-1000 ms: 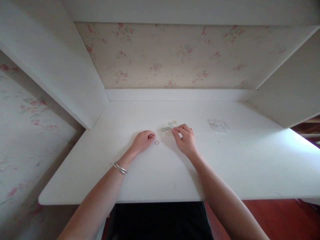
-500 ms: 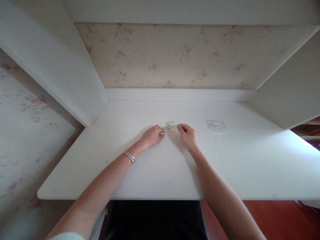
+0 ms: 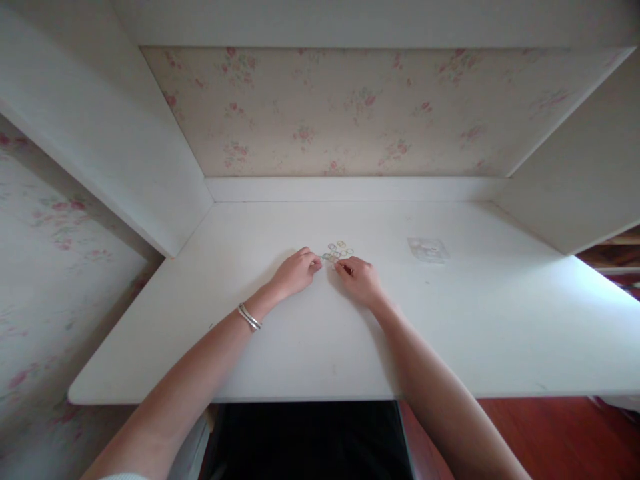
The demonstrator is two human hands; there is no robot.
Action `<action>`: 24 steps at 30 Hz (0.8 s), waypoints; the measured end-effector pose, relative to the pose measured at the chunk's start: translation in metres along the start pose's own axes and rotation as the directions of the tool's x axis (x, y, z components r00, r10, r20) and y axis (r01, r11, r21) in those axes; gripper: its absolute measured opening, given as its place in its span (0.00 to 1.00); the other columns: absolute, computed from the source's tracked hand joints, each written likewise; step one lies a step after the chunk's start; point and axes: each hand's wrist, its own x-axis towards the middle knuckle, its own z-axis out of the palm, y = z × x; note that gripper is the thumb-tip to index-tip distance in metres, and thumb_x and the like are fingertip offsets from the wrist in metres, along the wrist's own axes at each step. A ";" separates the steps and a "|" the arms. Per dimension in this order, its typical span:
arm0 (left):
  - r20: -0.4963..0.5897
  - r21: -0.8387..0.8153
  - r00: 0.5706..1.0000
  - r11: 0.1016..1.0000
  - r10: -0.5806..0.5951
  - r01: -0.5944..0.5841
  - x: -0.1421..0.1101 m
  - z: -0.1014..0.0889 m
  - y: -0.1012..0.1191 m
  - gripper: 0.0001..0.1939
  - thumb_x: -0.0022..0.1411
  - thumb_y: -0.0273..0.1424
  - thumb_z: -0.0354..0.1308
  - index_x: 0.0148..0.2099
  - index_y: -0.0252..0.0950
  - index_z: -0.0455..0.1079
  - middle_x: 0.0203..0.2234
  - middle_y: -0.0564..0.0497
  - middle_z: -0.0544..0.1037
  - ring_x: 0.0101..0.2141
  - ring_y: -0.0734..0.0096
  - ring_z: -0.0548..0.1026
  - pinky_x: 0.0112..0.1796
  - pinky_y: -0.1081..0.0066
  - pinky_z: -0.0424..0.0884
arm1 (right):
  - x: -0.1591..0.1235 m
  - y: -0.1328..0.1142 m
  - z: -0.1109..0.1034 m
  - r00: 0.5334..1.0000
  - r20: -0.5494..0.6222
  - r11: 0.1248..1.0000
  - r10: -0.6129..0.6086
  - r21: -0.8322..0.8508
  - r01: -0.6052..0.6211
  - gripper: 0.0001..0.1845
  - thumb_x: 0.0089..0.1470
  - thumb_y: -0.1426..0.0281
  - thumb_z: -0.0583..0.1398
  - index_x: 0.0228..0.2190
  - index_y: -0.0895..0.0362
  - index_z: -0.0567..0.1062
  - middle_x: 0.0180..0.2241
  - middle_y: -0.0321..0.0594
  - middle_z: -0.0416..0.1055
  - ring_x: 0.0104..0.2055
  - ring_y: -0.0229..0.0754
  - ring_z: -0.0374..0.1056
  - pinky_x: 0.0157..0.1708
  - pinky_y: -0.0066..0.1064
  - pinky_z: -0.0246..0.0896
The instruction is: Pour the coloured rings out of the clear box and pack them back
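Several thin, pale-coloured rings [image 3: 341, 244] lie in a loose cluster on the white desk; whether they are rubber bands or stiff hoops I cannot tell. At the cluster's left edge is my left hand [image 3: 299, 271], thumb and fingertips closed in a pinch, a silver bracelet on its wrist. My right hand [image 3: 360, 280] is closed in a pinch at the front right of the rings and covers part of them. What lies between the fingertips of either hand is too small to make out.
A clear plastic bag [image 3: 429, 250] lies flat to the right of the rings. The white desk [image 3: 310, 347] has side panels left and right and a floral-papered back wall [image 3: 330, 120]. Its front edge runs just ahead of a black surface below.
My right hand has moved left and slightly toward me, closing over the near rings. My left hand stays pinched near the cluster's left side. The view has shifted slightly.
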 end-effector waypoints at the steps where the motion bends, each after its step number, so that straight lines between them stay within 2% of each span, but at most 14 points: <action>1: -0.022 -0.025 1.000 1.000 -0.014 0.013 -0.004 -0.003 -0.003 0.09 0.63 0.32 0.50 0.36 0.36 0.71 0.34 0.50 0.71 0.33 0.72 0.72 0.38 0.72 0.67 | -0.001 -0.001 0.001 1.000 0.026 0.999 -0.015 -0.041 0.016 0.14 0.57 0.64 0.52 0.35 0.52 0.77 0.33 0.38 0.74 0.33 0.38 0.67 0.34 0.27 0.56; 5: -0.044 -0.091 0.998 0.995 -0.037 0.033 -0.029 -0.011 -0.016 0.09 0.62 0.32 0.51 0.36 0.37 0.71 0.33 0.51 0.71 0.32 0.73 0.71 0.36 0.73 0.67 | -0.003 -0.002 0.004 0.996 0.087 0.987 -0.021 -0.158 0.035 0.14 0.57 0.66 0.51 0.38 0.51 0.76 0.36 0.38 0.73 0.34 0.37 0.67 0.34 0.27 0.55; 10: -0.032 -0.125 0.999 0.991 0.041 -0.045 -0.052 -0.009 -0.020 0.08 0.63 0.32 0.52 0.36 0.37 0.72 0.33 0.52 0.71 0.33 0.74 0.71 0.37 0.73 0.67 | -0.003 -0.002 0.008 0.994 0.105 0.985 -0.033 -0.162 0.050 0.14 0.58 0.65 0.51 0.36 0.51 0.77 0.36 0.37 0.73 0.35 0.37 0.67 0.34 0.26 0.55; 24: 0.042 -0.061 0.992 0.991 0.122 -0.119 -0.055 -0.012 -0.025 0.10 0.63 0.33 0.51 0.40 0.40 0.75 0.33 0.52 0.72 0.34 0.73 0.72 0.39 0.73 0.67 | -0.005 -0.002 0.013 0.996 0.076 0.984 -0.040 -0.170 0.053 0.14 0.58 0.65 0.51 0.37 0.50 0.75 0.36 0.37 0.72 0.34 0.38 0.67 0.33 0.27 0.55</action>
